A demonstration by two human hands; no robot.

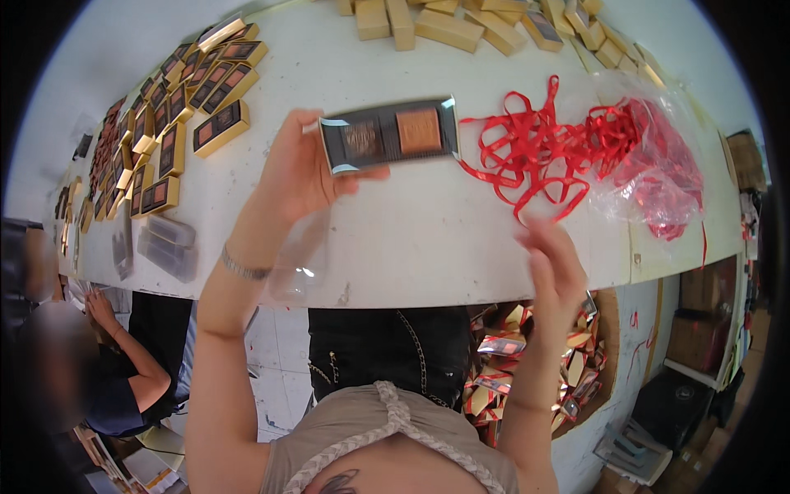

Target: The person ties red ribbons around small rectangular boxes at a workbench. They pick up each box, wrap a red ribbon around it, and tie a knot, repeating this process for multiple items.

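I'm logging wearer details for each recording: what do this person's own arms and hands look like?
Both are bare of gloves. The left hand has a silver-coloured, banded metallic bracelet or watch strap at its wrist. No wristwear shows by the right hand, which is slightly blurred. No sleeves cover either forearm.

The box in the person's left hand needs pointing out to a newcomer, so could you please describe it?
Find the white table, then the left hand above its middle. It grips one end of a box showing two squares, dark brown on the left and copper-orange on the right. Unlike the similar boxes piled at the left, it is held up.
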